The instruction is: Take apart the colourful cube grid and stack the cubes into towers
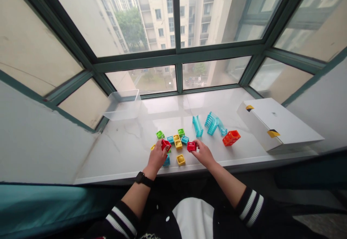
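Left hand (pixel 156 158) holds its grip closed around a red hollow plastic block (pixel 166 145), while the right hand (pixel 204 153) pinches a second red hollow block (pixel 191 146), apparently by its sides. Just below the grips, a yellow square plastic block (pixel 180 159) sits near the front edge of the white marble windowsill (pixel 119 152). Small green, blue and yellow blocks crowd just ahead, with ribbed teal plastic pieces (pixel 197 126) and an orange lattice block (pixel 231 137) to the right. A slip from either grip could scatter that cluster or send a block over the edge
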`<action>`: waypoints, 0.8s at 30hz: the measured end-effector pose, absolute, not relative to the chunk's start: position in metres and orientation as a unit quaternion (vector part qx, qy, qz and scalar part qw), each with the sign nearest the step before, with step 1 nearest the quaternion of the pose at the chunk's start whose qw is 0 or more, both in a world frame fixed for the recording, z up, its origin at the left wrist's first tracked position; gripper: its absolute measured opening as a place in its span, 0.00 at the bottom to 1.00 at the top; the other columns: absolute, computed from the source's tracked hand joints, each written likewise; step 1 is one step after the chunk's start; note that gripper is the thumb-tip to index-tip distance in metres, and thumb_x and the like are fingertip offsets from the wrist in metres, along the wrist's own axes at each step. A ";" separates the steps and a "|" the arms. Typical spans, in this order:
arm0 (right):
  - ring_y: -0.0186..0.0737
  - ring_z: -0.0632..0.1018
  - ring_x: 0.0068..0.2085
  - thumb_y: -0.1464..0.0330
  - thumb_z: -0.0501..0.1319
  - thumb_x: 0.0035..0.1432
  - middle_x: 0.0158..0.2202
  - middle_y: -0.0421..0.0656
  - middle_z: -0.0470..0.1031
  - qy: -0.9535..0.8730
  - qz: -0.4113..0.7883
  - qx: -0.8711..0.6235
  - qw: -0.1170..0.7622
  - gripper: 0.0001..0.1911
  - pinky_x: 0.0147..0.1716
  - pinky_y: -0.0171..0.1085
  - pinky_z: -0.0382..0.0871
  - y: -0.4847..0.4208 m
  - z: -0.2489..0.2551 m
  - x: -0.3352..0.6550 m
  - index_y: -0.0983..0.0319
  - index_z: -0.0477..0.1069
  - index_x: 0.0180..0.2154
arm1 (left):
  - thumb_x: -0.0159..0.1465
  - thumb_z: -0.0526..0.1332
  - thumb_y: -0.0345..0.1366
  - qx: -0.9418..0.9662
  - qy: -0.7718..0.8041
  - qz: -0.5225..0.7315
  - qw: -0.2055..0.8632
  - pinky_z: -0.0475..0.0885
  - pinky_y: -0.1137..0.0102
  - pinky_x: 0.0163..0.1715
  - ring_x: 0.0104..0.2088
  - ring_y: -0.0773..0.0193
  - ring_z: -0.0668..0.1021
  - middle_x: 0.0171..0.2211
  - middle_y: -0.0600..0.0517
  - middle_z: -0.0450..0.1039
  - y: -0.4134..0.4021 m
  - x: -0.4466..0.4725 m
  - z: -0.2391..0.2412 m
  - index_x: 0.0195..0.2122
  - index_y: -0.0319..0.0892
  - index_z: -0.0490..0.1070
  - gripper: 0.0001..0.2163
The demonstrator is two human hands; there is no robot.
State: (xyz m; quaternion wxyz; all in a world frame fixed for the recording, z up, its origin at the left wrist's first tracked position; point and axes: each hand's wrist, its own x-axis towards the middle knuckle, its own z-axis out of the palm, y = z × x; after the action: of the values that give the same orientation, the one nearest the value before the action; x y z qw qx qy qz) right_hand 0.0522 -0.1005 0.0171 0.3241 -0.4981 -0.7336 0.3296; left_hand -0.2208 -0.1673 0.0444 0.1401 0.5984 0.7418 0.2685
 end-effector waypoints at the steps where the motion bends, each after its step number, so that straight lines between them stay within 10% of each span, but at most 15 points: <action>1: 0.48 0.81 0.45 0.64 0.68 0.57 0.44 0.44 0.81 -0.741 0.325 -0.500 0.309 0.16 0.46 0.45 0.75 -0.100 0.006 0.049 0.57 0.73 0.48 | 0.75 0.53 0.47 0.591 0.748 0.266 0.144 0.77 0.57 0.52 0.54 0.49 0.80 0.57 0.41 0.75 -0.168 -0.227 0.047 0.64 0.44 0.65 0.20; 12: 0.54 0.75 0.58 0.69 0.65 0.56 0.56 0.52 0.74 -0.796 0.256 -0.485 0.256 0.32 0.60 0.52 0.71 -0.104 -0.042 0.039 0.59 0.67 0.63 | 0.73 0.58 0.47 0.604 0.752 0.213 0.156 0.75 0.60 0.54 0.56 0.51 0.79 0.59 0.42 0.73 -0.122 -0.240 0.048 0.68 0.46 0.65 0.24; 24: 0.56 0.75 0.60 0.67 0.59 0.64 0.59 0.54 0.74 -0.812 0.164 -0.469 0.305 0.28 0.60 0.57 0.72 -0.135 -0.068 0.061 0.59 0.66 0.64 | 0.71 0.57 0.38 0.565 0.794 0.181 0.130 0.75 0.60 0.50 0.52 0.50 0.81 0.55 0.41 0.77 -0.068 -0.229 0.057 0.66 0.44 0.65 0.22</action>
State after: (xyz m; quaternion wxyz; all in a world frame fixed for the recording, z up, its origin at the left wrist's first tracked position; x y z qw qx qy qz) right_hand 0.0611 -0.1346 -0.0682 0.3048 -0.4695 -0.8123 0.1641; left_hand -0.2294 -0.0677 0.0567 0.1303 0.5649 0.7944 0.1810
